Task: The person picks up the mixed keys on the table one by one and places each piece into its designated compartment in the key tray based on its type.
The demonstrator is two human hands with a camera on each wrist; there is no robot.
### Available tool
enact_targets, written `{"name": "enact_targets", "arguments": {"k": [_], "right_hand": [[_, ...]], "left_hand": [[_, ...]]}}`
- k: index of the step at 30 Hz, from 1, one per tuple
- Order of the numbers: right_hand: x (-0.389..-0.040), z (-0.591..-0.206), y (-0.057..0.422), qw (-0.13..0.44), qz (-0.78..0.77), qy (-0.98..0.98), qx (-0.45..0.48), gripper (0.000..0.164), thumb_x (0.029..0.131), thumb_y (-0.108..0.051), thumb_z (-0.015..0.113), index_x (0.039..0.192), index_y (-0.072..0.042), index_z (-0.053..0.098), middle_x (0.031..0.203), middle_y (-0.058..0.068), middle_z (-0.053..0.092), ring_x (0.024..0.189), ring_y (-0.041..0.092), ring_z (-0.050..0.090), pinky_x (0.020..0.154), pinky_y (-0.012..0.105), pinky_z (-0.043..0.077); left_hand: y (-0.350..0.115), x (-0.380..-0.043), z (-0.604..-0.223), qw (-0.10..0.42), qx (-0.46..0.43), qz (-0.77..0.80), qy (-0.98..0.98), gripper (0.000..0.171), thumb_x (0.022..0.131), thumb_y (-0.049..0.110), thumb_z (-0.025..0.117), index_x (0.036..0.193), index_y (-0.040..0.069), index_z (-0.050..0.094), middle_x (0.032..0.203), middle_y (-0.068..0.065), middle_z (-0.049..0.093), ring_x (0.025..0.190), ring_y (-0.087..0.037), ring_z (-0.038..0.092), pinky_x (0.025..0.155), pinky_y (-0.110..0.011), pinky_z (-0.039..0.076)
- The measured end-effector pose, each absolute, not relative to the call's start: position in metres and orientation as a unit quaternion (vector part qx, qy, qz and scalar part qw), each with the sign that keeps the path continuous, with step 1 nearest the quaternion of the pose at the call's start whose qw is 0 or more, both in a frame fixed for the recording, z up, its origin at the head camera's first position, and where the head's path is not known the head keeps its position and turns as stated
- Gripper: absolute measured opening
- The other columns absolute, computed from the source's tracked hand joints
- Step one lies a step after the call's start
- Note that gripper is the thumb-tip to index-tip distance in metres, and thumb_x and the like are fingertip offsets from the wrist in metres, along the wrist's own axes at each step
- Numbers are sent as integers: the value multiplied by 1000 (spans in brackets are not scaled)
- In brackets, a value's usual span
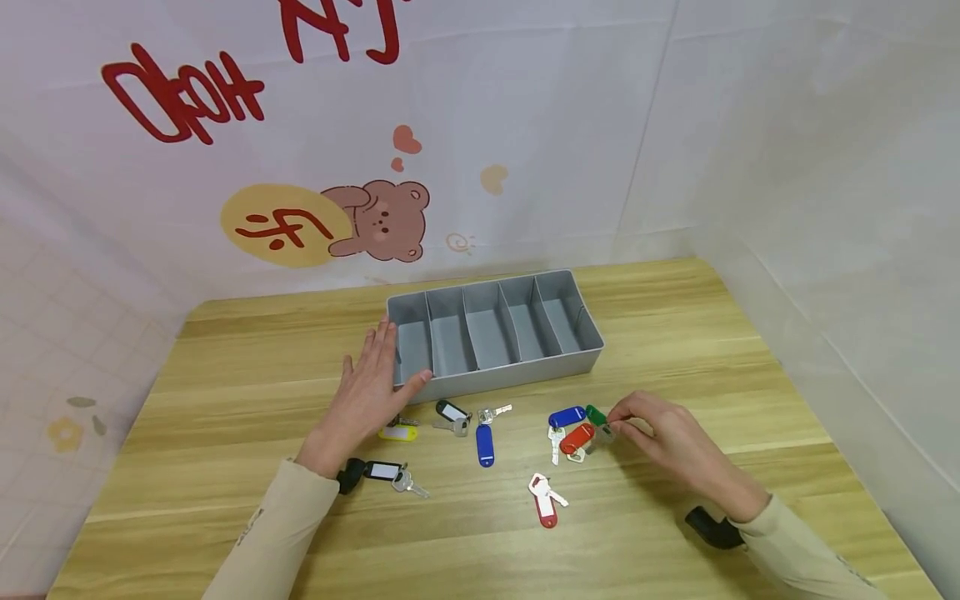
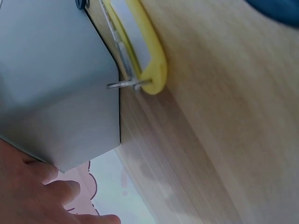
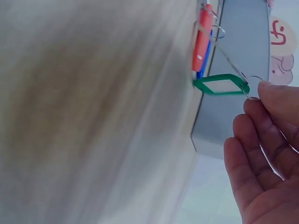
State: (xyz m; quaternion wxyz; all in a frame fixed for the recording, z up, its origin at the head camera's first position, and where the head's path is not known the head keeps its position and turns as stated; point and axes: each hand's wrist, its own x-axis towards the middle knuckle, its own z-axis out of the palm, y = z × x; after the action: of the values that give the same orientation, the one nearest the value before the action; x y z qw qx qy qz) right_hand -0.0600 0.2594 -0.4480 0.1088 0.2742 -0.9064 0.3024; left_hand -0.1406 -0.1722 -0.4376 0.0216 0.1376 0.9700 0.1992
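A grey box with compartments (image 1: 517, 370) stands upright on the table, and my left hand (image 1: 363, 393) rests against its left end with fingers extended and the thumb over the front edge. Just under that hand lies a yellow key tag (image 2: 158, 56) with its ring and key. Between thumb and index finger, my right hand (image 1: 675, 442) pinches the ring of a green key tag (image 3: 222, 84); its key hangs from the same ring. Close beside the green tag are a red key tag (image 1: 577, 438) and a blue key tag (image 1: 567, 417) with keys.
In front of the box lie a black-framed tag (image 1: 452, 411), another blue tag (image 1: 485, 446) and a red-framed tag (image 1: 546, 508), all with keys. Another black-framed tag (image 1: 383, 471) lies by the left wrist. A printed white sheet (image 1: 555, 133) hangs behind the wooden table (image 1: 675, 333).
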Motion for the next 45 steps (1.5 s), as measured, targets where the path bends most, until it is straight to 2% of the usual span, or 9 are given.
{"name": "enact_targets", "arguments": {"k": [6,10,13,16,21,27,35,41,45], "right_hand": [[-63,-436,262,138,299,-902,280,29,82,5,83,95,-19,72,94,-15,70,84,4,67,77,23,55],[-64,-422,261,161,295,-903,267,33,81,6,83,98,-20,72,97,-15,69,86,6,67,80,15,51],[-65,-409,259,181,294,-904,253,35,81,8,82,100,-19,71,99,-13,69,88,7,68,82,9,47],[-69,-395,256,204,309,-896,245,34,81,11,81,101,-15,71,99,-9,70,90,7,67,84,8,45],[-82,-377,251,236,336,-885,221,28,84,12,78,100,-10,73,98,-4,70,93,6,63,90,9,42],[-100,-372,241,245,345,-883,203,20,87,7,78,99,-9,73,97,-2,71,94,7,63,90,10,43],[-126,-378,229,245,371,-875,194,13,91,3,76,102,-4,74,98,4,72,92,17,65,87,14,44],[-142,-387,223,246,386,-870,181,9,91,1,77,100,-2,74,97,8,73,94,24,69,91,14,45],[-152,-396,221,241,389,-871,177,9,92,0,77,100,-2,74,99,9,73,95,25,70,93,22,50]], "left_hand": [[-172,-140,-435,22,138,198,970,104,100,72,45,165,-1,7,173,-17,1,158,-40,6,113,-79,13],[-171,-140,-436,24,139,199,970,104,100,71,45,165,-1,7,173,-16,0,158,-40,6,114,-78,13],[-171,-141,-437,23,138,200,970,104,100,72,45,165,-1,8,173,-16,0,158,-40,6,114,-78,13],[-172,-141,-436,19,139,200,970,105,99,72,44,165,-1,8,173,-16,0,158,-40,6,114,-78,13],[-172,-142,-434,12,141,201,969,105,99,73,43,165,-1,9,173,-17,2,158,-41,7,113,-79,13],[-172,-140,-433,18,139,200,970,105,99,73,44,165,-1,8,173,-17,1,158,-40,7,114,-78,13],[-172,-139,-434,18,136,199,970,105,99,72,45,165,-2,9,173,-17,1,158,-41,7,114,-78,14],[-171,-139,-434,18,137,202,970,105,99,73,44,165,-1,8,173,-16,-1,158,-40,6,114,-77,14],[-172,-139,-435,18,138,198,970,105,100,73,42,165,-1,8,173,-15,-1,158,-40,6,114,-77,14]]}}
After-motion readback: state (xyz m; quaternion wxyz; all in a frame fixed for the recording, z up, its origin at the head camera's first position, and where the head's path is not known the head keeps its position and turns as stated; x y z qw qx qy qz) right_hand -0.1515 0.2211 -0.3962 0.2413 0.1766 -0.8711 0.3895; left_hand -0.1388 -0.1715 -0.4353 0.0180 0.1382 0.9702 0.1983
